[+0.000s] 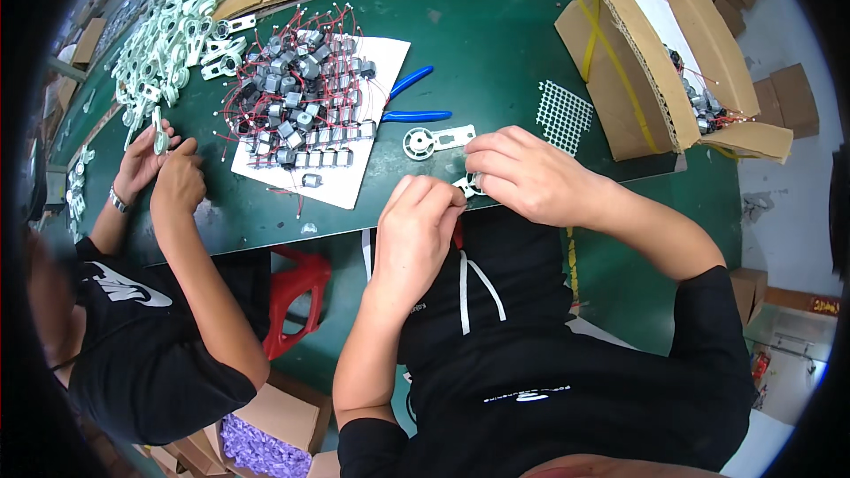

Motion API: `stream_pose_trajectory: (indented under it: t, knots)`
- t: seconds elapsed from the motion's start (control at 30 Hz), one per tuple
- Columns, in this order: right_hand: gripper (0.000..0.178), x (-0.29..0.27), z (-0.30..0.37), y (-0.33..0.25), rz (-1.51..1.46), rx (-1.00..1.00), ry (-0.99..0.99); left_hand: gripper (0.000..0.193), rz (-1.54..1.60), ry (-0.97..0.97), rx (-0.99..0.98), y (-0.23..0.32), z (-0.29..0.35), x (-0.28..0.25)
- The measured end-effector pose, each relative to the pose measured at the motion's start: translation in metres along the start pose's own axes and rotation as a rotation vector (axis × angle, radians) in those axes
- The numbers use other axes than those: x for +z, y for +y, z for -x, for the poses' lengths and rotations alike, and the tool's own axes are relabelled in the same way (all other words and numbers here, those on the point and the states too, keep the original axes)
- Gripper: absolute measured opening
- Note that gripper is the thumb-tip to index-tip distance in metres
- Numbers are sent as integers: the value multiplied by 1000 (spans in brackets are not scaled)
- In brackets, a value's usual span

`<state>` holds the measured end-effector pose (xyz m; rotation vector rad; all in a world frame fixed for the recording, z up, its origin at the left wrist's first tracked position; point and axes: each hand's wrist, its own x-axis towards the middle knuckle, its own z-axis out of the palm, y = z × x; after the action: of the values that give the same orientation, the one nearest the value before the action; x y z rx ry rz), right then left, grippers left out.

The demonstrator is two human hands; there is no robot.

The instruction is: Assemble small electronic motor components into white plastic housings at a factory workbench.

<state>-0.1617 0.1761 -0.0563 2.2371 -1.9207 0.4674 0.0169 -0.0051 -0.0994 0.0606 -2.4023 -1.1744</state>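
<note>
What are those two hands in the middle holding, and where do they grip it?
Both hands, left hand and right hand, pinch a small white plastic part between them at its ends; fingers hide most of it.

Both hands meet at table edge. Left hand (416, 217) and right hand (522, 173) pinch a small white plastic part (467, 184) between fingertips. Just beyond the grip lies a white bracket (434, 140); further out, blue-handled pliers (412, 99) and a pile of small motors (305, 93) on white paper (341, 186). White mesh piece (564, 115) off to the right. A co-worker's hands (168, 168) work well to the left.
</note>
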Motion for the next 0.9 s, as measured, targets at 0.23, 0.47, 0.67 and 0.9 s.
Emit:
stream_pose_trajectory:
  t: [0.23, 0.47, 0.67, 0.9]
  knots:
    - [14, -2, -9, -2, 19, -5, -64, 19, 3, 7, 0, -2, 0, 2]
    - [15, 0, -11, -2, -72, 158, -86, 18, 19, -3, -13, 0, 0, 1]
    - [15, 0, -13, -5, -102, 154, -99, 17, 24, 13, -21, 0, -1, 1]
    - [16, -1, -14, 4, -238, 153, -116, 19, 21, 22, -39, 2, 0, 3]
